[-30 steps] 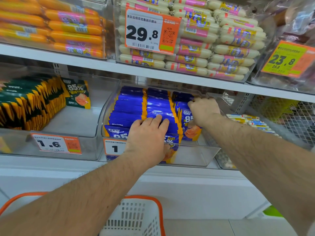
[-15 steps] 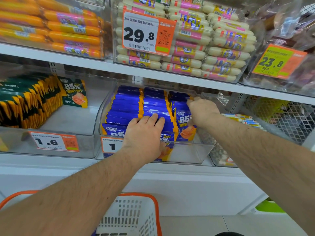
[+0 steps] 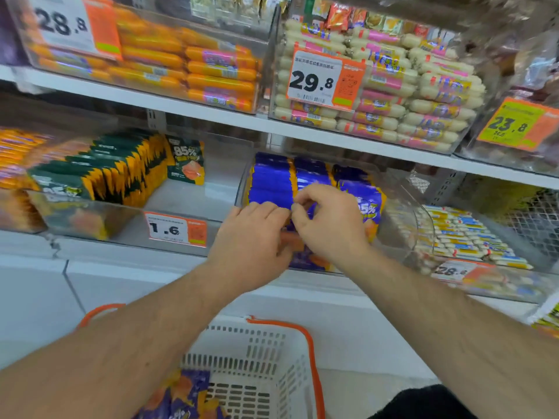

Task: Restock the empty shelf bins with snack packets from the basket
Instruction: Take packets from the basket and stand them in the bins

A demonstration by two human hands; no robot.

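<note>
Whereas half a second earlier the right hand [image 3: 328,222] had reached to the back of the right-hand row, it had now come forward to meet the left hand [image 3: 251,237] at the front of the clear plastic shelf bin [image 3: 402,207]. Both hands lay over the middle row of blue-and-orange snack packets [image 3: 269,182], fingers curled and fingertips nearly touching; they appeared to pinch a front packet, though motion blur left the grip uncertain. Three rows of packets stood upright in the bin, behind and beneath the hands. Below the forearms sat a white perforated plastic basket with orange handles [image 3: 272,358], with more blue packets [image 3: 184,397] in it.
</note>
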